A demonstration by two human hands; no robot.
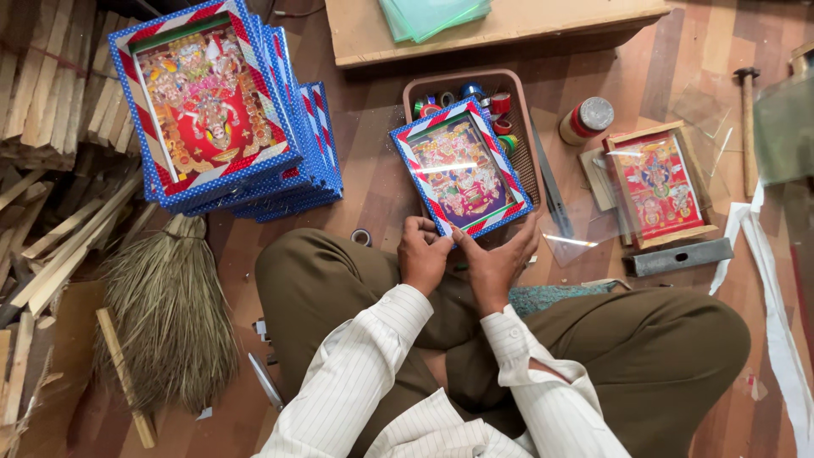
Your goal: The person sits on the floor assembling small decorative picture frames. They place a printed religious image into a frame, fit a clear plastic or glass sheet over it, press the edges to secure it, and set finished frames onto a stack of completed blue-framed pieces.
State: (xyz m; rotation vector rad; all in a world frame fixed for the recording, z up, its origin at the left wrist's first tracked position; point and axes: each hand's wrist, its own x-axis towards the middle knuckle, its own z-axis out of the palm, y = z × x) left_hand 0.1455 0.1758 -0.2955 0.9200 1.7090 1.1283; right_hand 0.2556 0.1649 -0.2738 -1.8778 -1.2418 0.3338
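Wooden floor (373,182), framed picture (462,167) between fingers of left hand (423,254) and right hand (498,261)

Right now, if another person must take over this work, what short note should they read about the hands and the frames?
Left hand and right hand both grip the lower edge of one blue-bordered framed picture, held tilted above the tray of tape rolls.
Done: a stack of similar bordered frames lies at the left.
Left: one plain wooden framed picture on the floor at the right, without a coloured border.
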